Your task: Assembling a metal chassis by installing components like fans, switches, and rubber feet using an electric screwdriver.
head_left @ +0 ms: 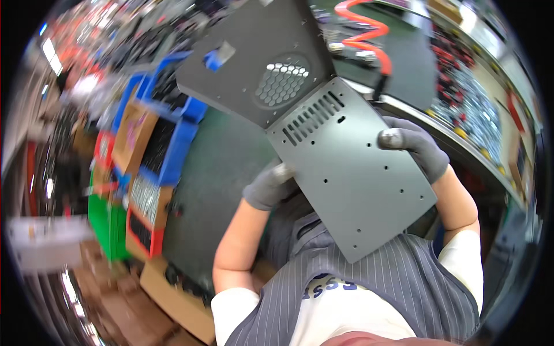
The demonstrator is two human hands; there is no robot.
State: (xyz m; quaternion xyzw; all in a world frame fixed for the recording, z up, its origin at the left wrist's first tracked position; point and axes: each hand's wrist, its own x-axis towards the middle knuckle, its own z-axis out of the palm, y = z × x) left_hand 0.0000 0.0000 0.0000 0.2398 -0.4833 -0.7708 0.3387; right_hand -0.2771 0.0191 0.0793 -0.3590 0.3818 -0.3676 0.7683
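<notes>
A dark grey sheet-metal panel (360, 184), bent into an L, is held in front of my chest. Its nearer face has a row of slots and several small holes; the upper face carries a round honeycomb vent and a bit of blue tape. My left hand (270, 185), in a grey glove, grips the panel's left edge with the thumb at the rim and the fingers hidden behind. On the opposite edge my right hand (418, 149), gloved too, is closed with its thumb pressed on the front face.
A dark green worktop (213, 179) lies beyond the panel. To the left stand blue bins (176, 153), a green crate (108, 228) and cardboard boxes with small parts. An orange coiled air hose (369, 29) hangs at the top. Bagged metal parts (470, 109) fill a tray at right.
</notes>
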